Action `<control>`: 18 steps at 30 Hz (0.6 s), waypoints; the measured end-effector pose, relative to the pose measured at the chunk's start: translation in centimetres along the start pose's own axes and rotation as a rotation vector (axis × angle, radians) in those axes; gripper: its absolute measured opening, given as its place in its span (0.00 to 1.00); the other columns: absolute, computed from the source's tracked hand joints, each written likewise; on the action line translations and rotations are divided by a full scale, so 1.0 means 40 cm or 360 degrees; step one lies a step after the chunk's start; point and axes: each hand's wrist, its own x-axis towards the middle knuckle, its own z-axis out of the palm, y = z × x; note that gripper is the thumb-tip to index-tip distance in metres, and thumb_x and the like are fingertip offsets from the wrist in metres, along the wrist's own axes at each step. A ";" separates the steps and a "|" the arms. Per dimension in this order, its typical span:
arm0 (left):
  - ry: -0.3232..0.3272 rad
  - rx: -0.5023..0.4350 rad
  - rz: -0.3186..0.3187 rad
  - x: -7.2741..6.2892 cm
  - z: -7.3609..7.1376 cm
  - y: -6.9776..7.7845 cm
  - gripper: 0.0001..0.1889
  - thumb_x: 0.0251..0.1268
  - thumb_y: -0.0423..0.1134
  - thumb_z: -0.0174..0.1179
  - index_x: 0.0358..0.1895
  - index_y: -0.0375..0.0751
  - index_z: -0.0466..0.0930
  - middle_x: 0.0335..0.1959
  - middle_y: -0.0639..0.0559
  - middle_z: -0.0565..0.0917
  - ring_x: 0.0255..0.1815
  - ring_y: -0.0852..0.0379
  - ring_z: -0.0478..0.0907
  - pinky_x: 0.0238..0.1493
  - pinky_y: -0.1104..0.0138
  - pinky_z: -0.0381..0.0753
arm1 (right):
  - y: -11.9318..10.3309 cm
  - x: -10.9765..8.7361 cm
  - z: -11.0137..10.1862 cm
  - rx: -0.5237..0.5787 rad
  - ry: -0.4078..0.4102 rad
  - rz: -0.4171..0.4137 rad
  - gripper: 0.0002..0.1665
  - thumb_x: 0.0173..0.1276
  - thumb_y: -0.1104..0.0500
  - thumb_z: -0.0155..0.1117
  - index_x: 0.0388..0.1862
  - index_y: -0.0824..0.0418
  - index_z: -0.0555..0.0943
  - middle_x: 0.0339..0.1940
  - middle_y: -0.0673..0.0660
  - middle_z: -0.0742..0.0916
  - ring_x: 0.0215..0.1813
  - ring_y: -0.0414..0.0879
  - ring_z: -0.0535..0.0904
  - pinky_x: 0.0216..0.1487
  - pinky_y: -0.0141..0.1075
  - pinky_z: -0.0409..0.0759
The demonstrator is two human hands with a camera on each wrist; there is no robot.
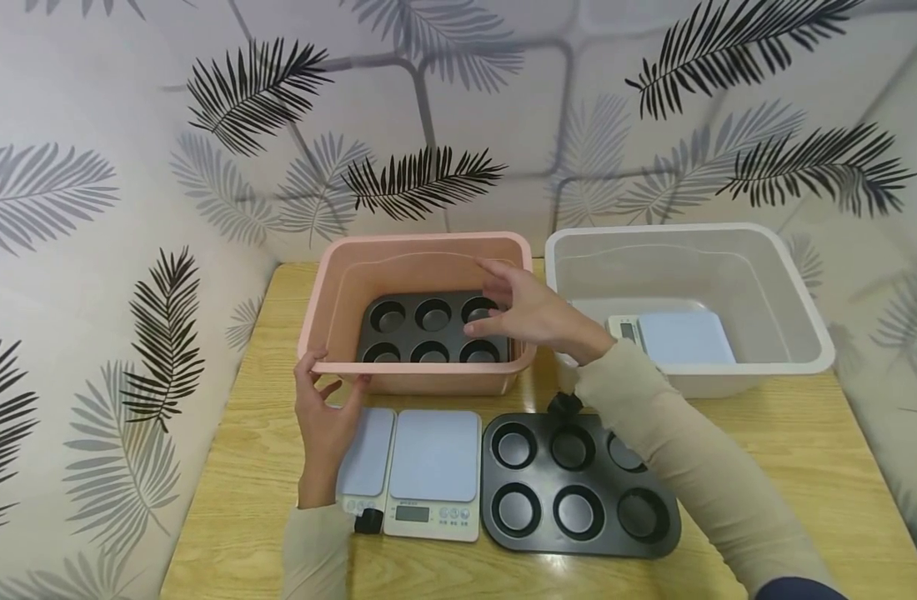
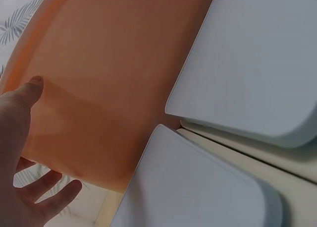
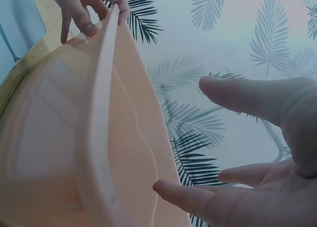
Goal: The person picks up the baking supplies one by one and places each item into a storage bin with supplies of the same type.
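My left hand (image 1: 327, 429) grips the front left corner of a pink plastic bin (image 1: 417, 367), fingers at the rim and thumb against the outer wall. Inside that bin lies a dark six-cup muffin tin (image 1: 409, 333). Over the bin's right side hovers my right hand (image 1: 533, 310), thumb and fingers spread apart with nothing between them. It overlaps the tin's right end in the head view. The right wrist view shows the same hand (image 3: 277, 152) beside the bin's rim (image 3: 96, 138).
Two kitchen scales, a left one (image 1: 367, 454) and a right one (image 1: 434, 454), lie side by side before the pink bin. Another muffin tin (image 1: 544, 468) is right of them, partly under my right sleeve. A white bin (image 1: 777, 367) at the right holds one more scale (image 1: 687, 337).
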 end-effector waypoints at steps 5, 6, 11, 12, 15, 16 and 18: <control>-0.0009 0.0011 -0.0012 0.001 0.000 -0.006 0.38 0.64 0.36 0.79 0.73 0.35 0.69 0.76 0.39 0.76 0.70 0.40 0.80 0.56 0.50 0.88 | 0.002 -0.015 -0.007 0.0031 0.0016 -0.0030 0.65 0.66 0.65 0.81 0.93 0.51 0.53 0.92 0.60 0.62 0.91 0.57 0.61 0.82 0.51 0.74; -0.0011 0.0008 -0.0014 0.001 0.000 -0.007 0.38 0.64 0.36 0.79 0.73 0.35 0.68 0.76 0.39 0.76 0.70 0.40 0.80 0.56 0.53 0.88 | 0.004 -0.017 -0.009 0.0032 0.0015 -0.0039 0.64 0.66 0.65 0.81 0.93 0.51 0.53 0.92 0.59 0.62 0.91 0.57 0.61 0.82 0.51 0.74; -0.0007 -0.0016 -0.0010 0.002 0.000 -0.005 0.38 0.63 0.35 0.79 0.72 0.34 0.69 0.76 0.39 0.77 0.70 0.40 0.80 0.55 0.60 0.86 | 0.013 -0.029 -0.018 0.0063 0.0014 -0.0075 0.63 0.67 0.66 0.80 0.92 0.52 0.54 0.92 0.60 0.63 0.91 0.58 0.60 0.82 0.50 0.74; -0.0005 -0.0020 -0.0010 0.002 0.000 -0.003 0.37 0.63 0.35 0.79 0.72 0.35 0.69 0.76 0.39 0.77 0.70 0.40 0.80 0.55 0.60 0.86 | 0.015 -0.031 -0.020 0.0060 0.0012 -0.0083 0.63 0.67 0.66 0.80 0.92 0.52 0.54 0.92 0.59 0.63 0.91 0.58 0.60 0.82 0.50 0.74; 0.0001 -0.0027 -0.0009 0.001 0.000 0.002 0.37 0.62 0.34 0.80 0.72 0.36 0.70 0.76 0.40 0.77 0.69 0.39 0.81 0.54 0.58 0.86 | 0.020 -0.040 -0.025 0.0059 0.0012 -0.0102 0.62 0.67 0.66 0.80 0.92 0.52 0.55 0.91 0.58 0.64 0.90 0.58 0.62 0.81 0.51 0.75; 0.0002 -0.0031 -0.0009 0.001 0.000 0.003 0.37 0.62 0.34 0.80 0.72 0.36 0.70 0.76 0.40 0.77 0.69 0.39 0.81 0.54 0.58 0.86 | 0.022 -0.044 -0.027 0.0052 0.0014 -0.0111 0.62 0.67 0.66 0.79 0.92 0.51 0.55 0.91 0.58 0.64 0.90 0.59 0.62 0.81 0.51 0.76; 0.0004 -0.0041 -0.0016 0.001 0.000 0.003 0.38 0.62 0.34 0.81 0.72 0.38 0.71 0.76 0.40 0.77 0.69 0.39 0.81 0.54 0.57 0.86 | 0.025 -0.053 -0.032 0.0037 0.0017 -0.0139 0.61 0.67 0.67 0.78 0.92 0.51 0.55 0.91 0.58 0.65 0.90 0.59 0.63 0.81 0.52 0.75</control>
